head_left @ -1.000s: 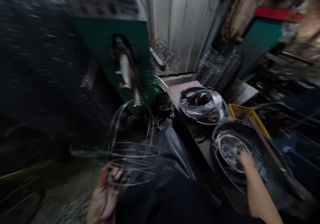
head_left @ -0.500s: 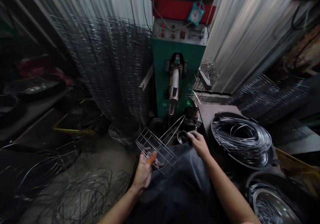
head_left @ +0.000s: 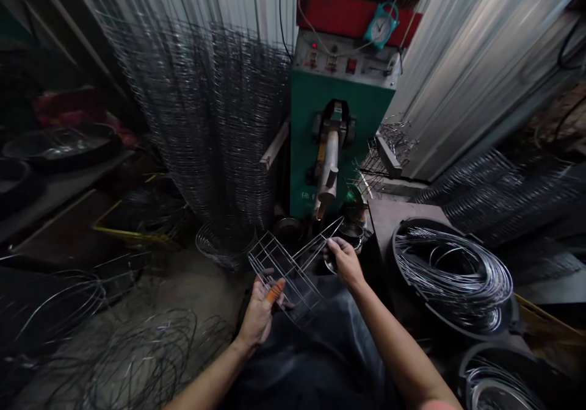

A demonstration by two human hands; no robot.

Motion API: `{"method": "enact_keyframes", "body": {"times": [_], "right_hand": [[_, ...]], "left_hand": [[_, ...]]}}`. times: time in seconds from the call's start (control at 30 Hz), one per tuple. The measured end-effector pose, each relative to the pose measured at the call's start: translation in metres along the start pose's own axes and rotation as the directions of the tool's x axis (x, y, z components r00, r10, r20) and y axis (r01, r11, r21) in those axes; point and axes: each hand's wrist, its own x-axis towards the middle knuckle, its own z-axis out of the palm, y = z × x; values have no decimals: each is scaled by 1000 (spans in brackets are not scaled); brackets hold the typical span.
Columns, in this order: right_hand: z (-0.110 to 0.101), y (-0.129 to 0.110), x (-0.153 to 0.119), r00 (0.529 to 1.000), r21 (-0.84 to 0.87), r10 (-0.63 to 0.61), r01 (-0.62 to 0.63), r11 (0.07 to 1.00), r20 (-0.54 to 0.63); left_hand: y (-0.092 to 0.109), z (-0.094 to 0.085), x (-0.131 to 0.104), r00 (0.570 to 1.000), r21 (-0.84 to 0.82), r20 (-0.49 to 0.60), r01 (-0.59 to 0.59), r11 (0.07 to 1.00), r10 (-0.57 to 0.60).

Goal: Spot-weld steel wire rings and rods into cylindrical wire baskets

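My left hand (head_left: 262, 309), an orange wrap round its thumb, grips the near side of a wire basket (head_left: 286, 266) made of thin metal rods. From the basket's far side a long V-shaped wire handle (head_left: 315, 239) points up toward the machine. Beside this handle, the thumb and fingers of my right hand (head_left: 342, 258) are pinched on what looks like a short piece of wire (head_left: 326, 238); only its tip shows. Just beyond stands a green machine (head_left: 302, 117) with a cylindrical metal arm (head_left: 330, 163) reaching toward me.
Tall stacks of wire pieces (head_left: 196, 117) lean against the corrugated wall at left. On my right, a black basin (head_left: 396, 257) holds many bent wires (head_left: 485, 263), with another basin (head_left: 462, 361) nearer. Loose wire (head_left: 151, 349) lies on the floor. A teal clock (head_left: 381, 27) hangs on the machine.
My right hand has moved left, bringing the short wire to the basket's handle. My left hand still holds the basket in nearly the same place. The view has shifted slightly.
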Motion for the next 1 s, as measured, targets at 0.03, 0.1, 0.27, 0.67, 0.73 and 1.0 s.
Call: {"method": "enact_keyframes", "body": {"times": [0.03, 0.1, 0.27, 0.67, 0.73, 1.0], "right_hand": [[1, 1, 2, 1000, 9, -8, 8, 1000, 4], [2, 4, 6, 1000, 32, -28, 28, 999, 1], [4, 10, 14, 998, 81, -64, 65, 995, -17], [4, 14, 43, 998, 129, -61, 62, 990, -13], [4, 13, 47, 998, 136, -55, 57, 989, -17], [-1, 12, 54, 998, 131, -37, 44, 990, -48]], "left_hand": [[0, 0, 1, 1000, -3, -6, 8, 1000, -8], [0, 0, 4, 1000, -6, -15, 12, 1000, -12], [0, 1, 12, 998, -29, -36, 45, 999, -46], [4, 8, 31, 999, -59, -49, 20, 998, -23], [8, 13, 34, 998, -52, -57, 16, 999, -19], [13, 26, 36, 996, -42, -74, 44, 998, -47]]}}
